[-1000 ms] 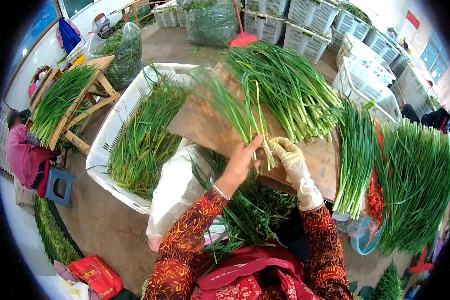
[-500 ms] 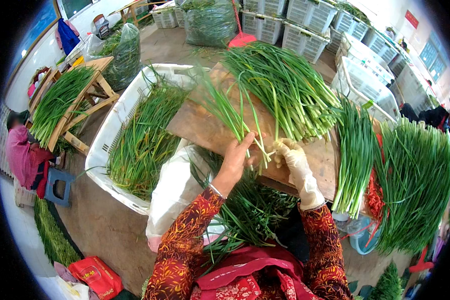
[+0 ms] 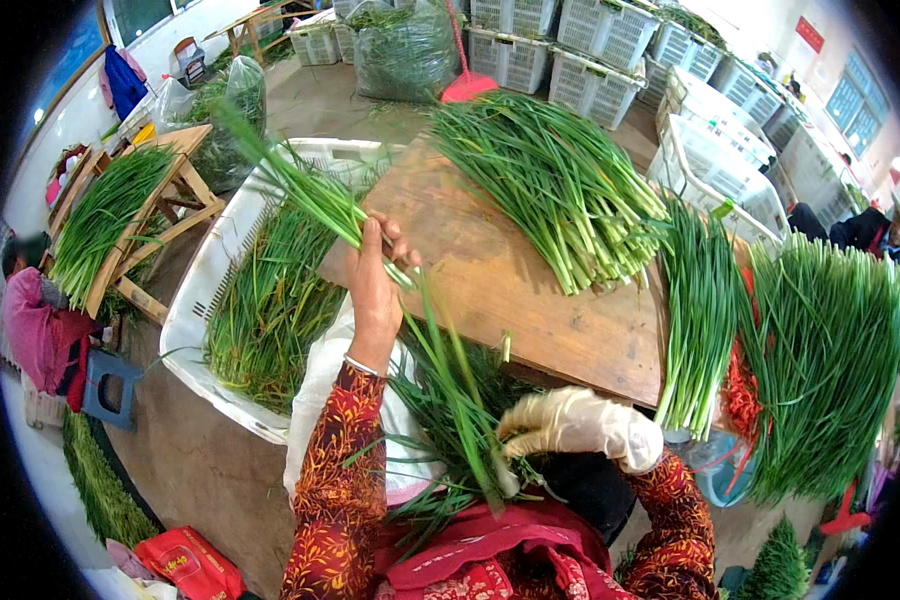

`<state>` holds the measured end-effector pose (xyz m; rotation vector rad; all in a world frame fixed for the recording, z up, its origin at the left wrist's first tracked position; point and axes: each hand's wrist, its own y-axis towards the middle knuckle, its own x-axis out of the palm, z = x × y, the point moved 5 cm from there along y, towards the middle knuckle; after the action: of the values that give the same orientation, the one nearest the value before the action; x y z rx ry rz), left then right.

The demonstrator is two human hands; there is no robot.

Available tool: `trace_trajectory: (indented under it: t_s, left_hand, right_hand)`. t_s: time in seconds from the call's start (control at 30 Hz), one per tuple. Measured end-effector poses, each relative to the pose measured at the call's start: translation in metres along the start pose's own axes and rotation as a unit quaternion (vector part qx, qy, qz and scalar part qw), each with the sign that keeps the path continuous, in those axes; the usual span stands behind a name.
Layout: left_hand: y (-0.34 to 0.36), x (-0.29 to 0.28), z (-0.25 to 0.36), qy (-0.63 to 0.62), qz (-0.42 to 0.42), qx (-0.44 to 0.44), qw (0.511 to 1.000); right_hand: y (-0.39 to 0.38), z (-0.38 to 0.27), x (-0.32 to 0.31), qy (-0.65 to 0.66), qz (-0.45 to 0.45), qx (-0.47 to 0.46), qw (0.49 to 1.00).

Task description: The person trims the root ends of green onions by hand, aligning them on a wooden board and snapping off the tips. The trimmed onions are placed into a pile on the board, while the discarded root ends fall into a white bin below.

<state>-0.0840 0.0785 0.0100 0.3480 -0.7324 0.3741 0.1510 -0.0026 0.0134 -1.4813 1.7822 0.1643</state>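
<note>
My bare left hand [image 3: 378, 262] is closed around a small bunch of garlic chives [image 3: 320, 200], raised over the left edge of a wooden board [image 3: 530, 315]. Their leaves point up and left, the pale stems down and right. My gloved right hand [image 3: 575, 425] is low by my lap, its fingers stretched out to the left. Just off its fingertips, a few blurred chive stalks [image 3: 460, 380] stand above the loose greens [image 3: 450, 430] on my lap. A large heap of chives [image 3: 550, 180] lies across the far part of the board.
Left of the board stands a white crate [image 3: 195, 330] of chive scraps. Neat chive bundles [image 3: 705, 320] and red ties [image 3: 740, 395] lie to the right. White crates [image 3: 595, 85] are stacked behind, near a red dustpan [image 3: 468, 87]. A person [image 3: 45, 320] sits at far left.
My hands have moved apart. The left has gone up and left with the chives, while the right has dropped from the stems toward my lap, where blurred stalks now show.
</note>
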Motion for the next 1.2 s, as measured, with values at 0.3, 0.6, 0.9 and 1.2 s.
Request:
trace_trajectory:
  t_s: [0.3,0.6,0.9,1.2]
  left_hand:
    - [-0.057,0.027,-0.078,-0.069,-0.012,-0.248,0.966]
    - [-0.076,0.047,-0.100,-0.033,-0.067,-0.328,0.942]
    - [-0.068,0.037,-0.089,0.056,-0.059,-0.271,0.959]
    - [-0.062,0.025,-0.079,-0.106,-0.068,-0.316,0.940]
  right_hand:
    - [0.019,0.079,-0.113,-0.319,0.422,0.251,0.811]
    - [0.009,0.069,-0.060,0.260,0.390,0.129,0.874]
    - [0.022,0.066,-0.071,0.131,0.427,0.123,0.886]
    - [0.030,0.071,-0.076,0.064,0.434,0.174,0.882]
